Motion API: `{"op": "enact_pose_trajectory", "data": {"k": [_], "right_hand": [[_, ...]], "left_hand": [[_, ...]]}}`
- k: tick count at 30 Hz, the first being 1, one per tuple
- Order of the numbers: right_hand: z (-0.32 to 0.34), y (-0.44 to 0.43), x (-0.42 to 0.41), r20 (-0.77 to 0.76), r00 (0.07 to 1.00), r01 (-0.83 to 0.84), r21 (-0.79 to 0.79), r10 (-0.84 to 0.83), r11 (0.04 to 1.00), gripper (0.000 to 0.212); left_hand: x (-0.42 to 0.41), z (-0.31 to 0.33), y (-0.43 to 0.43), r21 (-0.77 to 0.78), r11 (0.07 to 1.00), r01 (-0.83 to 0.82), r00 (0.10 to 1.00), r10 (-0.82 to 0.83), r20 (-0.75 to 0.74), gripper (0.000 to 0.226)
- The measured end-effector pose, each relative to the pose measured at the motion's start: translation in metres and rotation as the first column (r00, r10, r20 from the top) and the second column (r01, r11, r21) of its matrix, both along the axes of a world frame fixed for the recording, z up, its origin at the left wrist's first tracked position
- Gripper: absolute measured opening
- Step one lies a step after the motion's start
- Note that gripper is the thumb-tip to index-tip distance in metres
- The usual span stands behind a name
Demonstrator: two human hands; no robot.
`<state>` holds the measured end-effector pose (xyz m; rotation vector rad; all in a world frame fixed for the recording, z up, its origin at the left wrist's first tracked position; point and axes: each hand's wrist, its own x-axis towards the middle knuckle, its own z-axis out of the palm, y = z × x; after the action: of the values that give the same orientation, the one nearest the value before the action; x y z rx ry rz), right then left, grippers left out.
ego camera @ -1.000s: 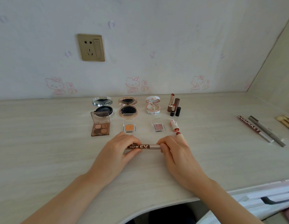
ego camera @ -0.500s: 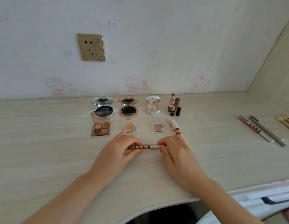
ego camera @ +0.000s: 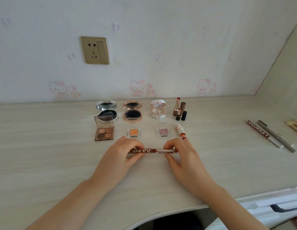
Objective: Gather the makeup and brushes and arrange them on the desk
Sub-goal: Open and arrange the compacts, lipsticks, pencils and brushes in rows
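Note:
My left hand [ego camera: 121, 156] grips the brown lettered barrel of a makeup pen [ego camera: 144, 151] lying crosswise over the desk [ego camera: 45, 155]. My right hand [ego camera: 182, 156] pinches its metallic cap [ego camera: 165, 150], which stands slightly off the barrel with a dark red gap showing. Behind them lie a four-pan eyeshadow palette [ego camera: 104, 132], an orange single shadow [ego camera: 134, 132] and a pink single shadow [ego camera: 164, 131]. Further back sit three open compacts [ego camera: 132, 111] and upright lipsticks [ego camera: 179, 109].
Two more pens [ego camera: 270, 136] lie at the far right, with brushes [ego camera: 293, 125] at the frame's edge. A small white lipstick [ego camera: 180, 131] lies beside the pink shadow. A wall socket [ego camera: 95, 50] is on the wall. A drawer handle [ego camera: 283, 208] shows bottom right.
The cap has slid a little to the right off the pen's barrel, opening a small gap. Both hands stay in place.

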<state>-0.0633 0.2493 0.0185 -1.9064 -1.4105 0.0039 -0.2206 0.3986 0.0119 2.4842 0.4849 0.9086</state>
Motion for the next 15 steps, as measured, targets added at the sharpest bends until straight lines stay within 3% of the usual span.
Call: {"op": "enact_pose_trajectory", "data": {"k": [3,7,11,15], "right_hand": [[0.001,-0.001,0.0,-0.04,0.999,0.0,0.008,0.0,1.0,0.03],[0.004,-0.001,-0.002,-0.092,0.994,0.054,0.012,-0.053,0.998,0.028],[0.006,-0.001,-0.004,-0.1,0.991,0.097,0.084,-0.088,0.992,0.013],[0.01,-0.003,-0.002,-0.21,0.975,0.103,0.128,-0.074,0.986,0.021]], "left_hand": [[-0.001,0.001,0.0,-0.019,1.0,-0.006,1.0,0.006,0.006,0.017],[-0.001,0.002,-0.001,-0.034,0.999,-0.012,1.0,0.013,0.027,0.018],[-0.002,0.003,-0.002,-0.047,0.999,-0.02,1.0,0.021,0.023,0.015],[-0.001,0.005,-0.004,-0.084,0.996,-0.006,1.0,0.009,0.03,0.013]]}}
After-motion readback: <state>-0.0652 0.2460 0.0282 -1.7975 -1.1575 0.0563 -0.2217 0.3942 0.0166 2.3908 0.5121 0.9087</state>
